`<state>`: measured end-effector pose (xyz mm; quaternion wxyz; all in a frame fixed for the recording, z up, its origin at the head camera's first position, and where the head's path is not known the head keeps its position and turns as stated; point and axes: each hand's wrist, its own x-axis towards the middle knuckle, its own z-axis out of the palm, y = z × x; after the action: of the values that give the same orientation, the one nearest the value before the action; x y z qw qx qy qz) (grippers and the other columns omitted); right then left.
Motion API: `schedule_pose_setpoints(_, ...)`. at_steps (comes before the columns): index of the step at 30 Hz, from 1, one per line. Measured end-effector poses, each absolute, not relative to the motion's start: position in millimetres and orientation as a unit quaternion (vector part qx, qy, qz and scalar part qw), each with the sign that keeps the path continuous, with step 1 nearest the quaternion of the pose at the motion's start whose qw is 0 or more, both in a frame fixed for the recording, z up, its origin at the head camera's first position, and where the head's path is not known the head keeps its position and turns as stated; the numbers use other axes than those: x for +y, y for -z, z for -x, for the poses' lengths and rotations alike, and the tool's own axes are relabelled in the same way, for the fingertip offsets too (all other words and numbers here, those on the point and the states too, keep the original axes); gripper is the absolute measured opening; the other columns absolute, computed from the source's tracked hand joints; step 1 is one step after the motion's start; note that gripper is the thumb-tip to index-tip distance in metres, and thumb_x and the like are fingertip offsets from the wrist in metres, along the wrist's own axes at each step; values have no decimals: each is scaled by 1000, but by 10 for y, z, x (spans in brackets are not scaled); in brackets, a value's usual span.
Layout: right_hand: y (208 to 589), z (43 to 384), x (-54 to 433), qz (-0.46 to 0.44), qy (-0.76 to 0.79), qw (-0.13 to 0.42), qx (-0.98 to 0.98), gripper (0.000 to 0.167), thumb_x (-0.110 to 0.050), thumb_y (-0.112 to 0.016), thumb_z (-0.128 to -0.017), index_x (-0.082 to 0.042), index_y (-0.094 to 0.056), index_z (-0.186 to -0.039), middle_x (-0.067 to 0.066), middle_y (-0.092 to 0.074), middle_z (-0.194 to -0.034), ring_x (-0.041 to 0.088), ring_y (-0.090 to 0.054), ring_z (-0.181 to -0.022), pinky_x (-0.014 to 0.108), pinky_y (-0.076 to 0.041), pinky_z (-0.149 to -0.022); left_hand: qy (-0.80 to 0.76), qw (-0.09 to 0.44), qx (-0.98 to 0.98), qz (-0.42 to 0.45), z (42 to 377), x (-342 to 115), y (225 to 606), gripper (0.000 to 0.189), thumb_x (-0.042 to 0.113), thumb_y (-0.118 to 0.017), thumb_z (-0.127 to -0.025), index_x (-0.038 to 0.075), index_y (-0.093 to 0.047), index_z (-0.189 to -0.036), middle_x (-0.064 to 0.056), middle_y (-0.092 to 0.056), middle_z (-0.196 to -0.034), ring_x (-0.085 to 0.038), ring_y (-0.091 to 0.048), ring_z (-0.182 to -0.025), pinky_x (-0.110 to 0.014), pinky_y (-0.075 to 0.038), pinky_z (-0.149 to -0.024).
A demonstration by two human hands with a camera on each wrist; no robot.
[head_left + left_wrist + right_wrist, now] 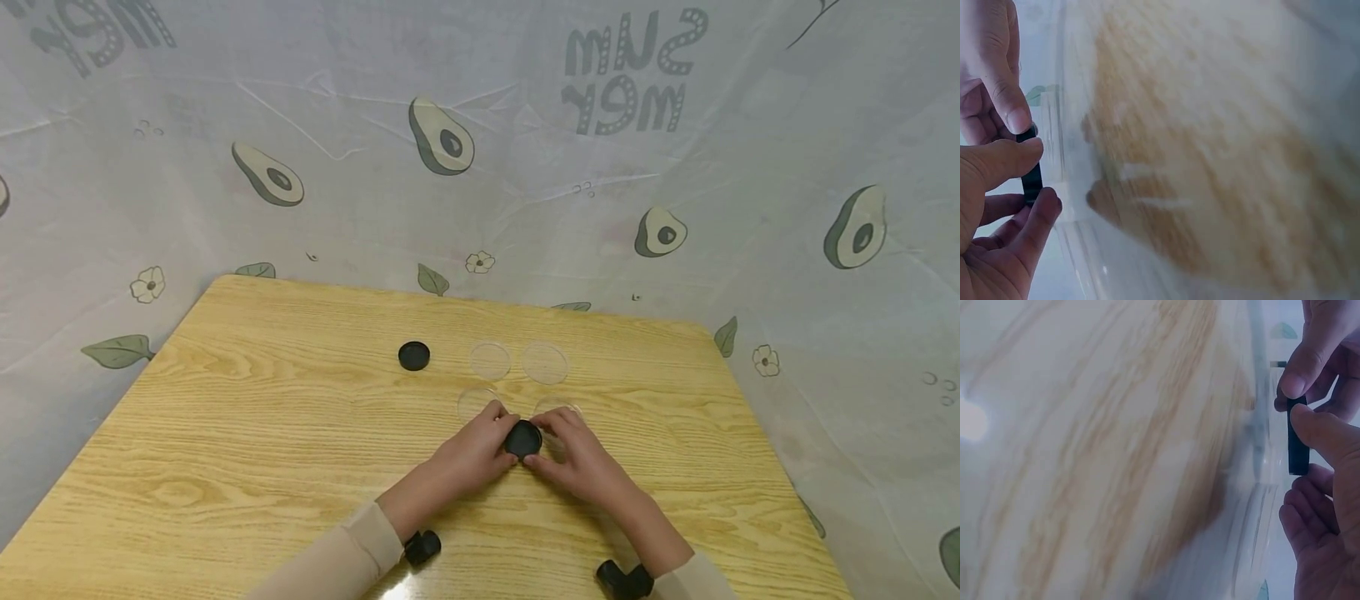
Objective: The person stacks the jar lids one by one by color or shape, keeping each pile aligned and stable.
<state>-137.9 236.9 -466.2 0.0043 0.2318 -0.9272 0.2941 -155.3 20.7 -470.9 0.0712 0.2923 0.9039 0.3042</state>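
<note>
Black cap (523, 439), edges behind fingers (1040, 219), clear disc (473, 403) partly hidden

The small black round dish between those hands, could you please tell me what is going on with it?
A person holds a small, shallow black round dish between the left hand and the right hand, over a yellow wood-grain table. Another black round dish and four transparent round pieces lie farther back on the table.

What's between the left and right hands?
A round black piece, pinched by the left hand and the right hand. Seen in the head view, and edge-on in both wrist views.
</note>
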Motion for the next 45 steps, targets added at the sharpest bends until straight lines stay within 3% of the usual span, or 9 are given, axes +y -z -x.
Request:
schedule_pose_setpoints(7, 4608, 1357, 2311, -232, -331, -6, -915, 46, -16, -83, -91, -4, -63, -131, 9, -65, -123, 22, -65, -108, 37, -60, -94, -311, 58, 901, -295, 1545, 166, 4675, 48, 17, -75, -98, 3, -60, -141, -8, -58, -125, -14, -61, -107, -26, -55, -92)
schedule_pose_setpoints(16, 4611, 1345, 2236, -226, -354, -10, -907, 50, -12, -82, -91, -1, -61, -136, 11, -65, -122, 25, -66, -110, 36, -60, -96, -324, 45, 900, -288, 1522, 111, 4655, 48, 16, -76, -97, 2, -62, -140, -8, -58, -125, -16, -63, -110, -28, -56, -94)
schedule_pose_setpoints(45, 4599, 1419, 1829, -247, -385, -43, -888, 50, -13, -79, -95, 1, -60, -139, 15, -64, -125, 28, -66, -115, 37, -59, -99, -354, 21, 897, -263, 1515, -311, 4650, 47, 12, -82, -91, 0, -66, -134, -9, -62, -117, -18, -64, -103, -36, -57, -91)
